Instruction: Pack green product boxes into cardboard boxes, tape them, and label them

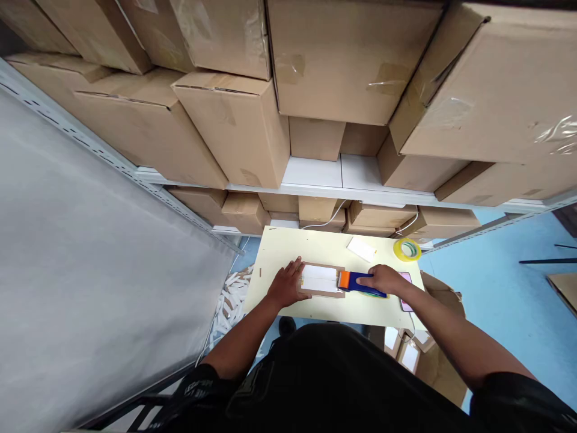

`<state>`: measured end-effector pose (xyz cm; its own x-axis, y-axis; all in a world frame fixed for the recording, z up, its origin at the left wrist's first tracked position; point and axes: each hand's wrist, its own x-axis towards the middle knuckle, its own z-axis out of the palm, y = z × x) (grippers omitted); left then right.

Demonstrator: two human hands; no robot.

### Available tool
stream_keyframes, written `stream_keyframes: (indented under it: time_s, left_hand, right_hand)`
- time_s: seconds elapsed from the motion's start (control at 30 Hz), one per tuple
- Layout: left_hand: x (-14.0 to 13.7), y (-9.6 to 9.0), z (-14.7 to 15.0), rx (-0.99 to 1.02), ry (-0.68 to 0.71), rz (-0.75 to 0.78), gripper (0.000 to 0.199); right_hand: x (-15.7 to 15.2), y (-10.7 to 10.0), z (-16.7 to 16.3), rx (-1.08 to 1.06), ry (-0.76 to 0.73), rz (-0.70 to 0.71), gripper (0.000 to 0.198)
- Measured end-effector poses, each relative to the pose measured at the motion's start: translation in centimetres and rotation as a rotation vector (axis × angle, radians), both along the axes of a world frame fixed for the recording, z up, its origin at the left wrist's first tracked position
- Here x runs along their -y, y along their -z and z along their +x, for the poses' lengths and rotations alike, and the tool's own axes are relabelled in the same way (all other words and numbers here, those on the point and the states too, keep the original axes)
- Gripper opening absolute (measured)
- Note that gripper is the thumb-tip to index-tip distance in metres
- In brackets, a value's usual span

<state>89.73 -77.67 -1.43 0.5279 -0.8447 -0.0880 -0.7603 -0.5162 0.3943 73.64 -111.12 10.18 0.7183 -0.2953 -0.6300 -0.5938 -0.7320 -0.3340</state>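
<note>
A flat brown cardboard piece (322,294) with white panels (320,278) on top lies in the middle of the cream table. My left hand (287,284) rests at its left end, fingers spread over the edge, gripping nothing. In my right hand (382,280) is a blue tape dispenser (360,284) with an orange head. That head sits at the right end of the cardboard piece. Part of a yellow-green rim shows beneath the dispenser; the rest is hidden.
On the cream table (288,240) are a yellow tape roll (407,249), a small white box (361,248) and a phone (406,291) with a cable. Shelves of cardboard boxes (342,60) rise behind. White strips (229,304) litter the floor at left; an open carton (444,367) stands at right.
</note>
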Motion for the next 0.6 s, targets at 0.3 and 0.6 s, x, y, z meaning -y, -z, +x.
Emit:
stream_keyframes:
  time_s: [0.3,0.6]
  left_hand:
    - [-0.5,0.6,0.5,-0.014,0.007,-0.018,0.119]
    - [-0.7,0.6,0.7,-0.072,0.011,-0.073,0.117]
  right_hand:
    - [6.2,-0.2,-6.4,-0.054,0.048,-0.021,0.059]
    - [3.2,5.7,-3.3,-0.111,0.038,-0.125,0.063]
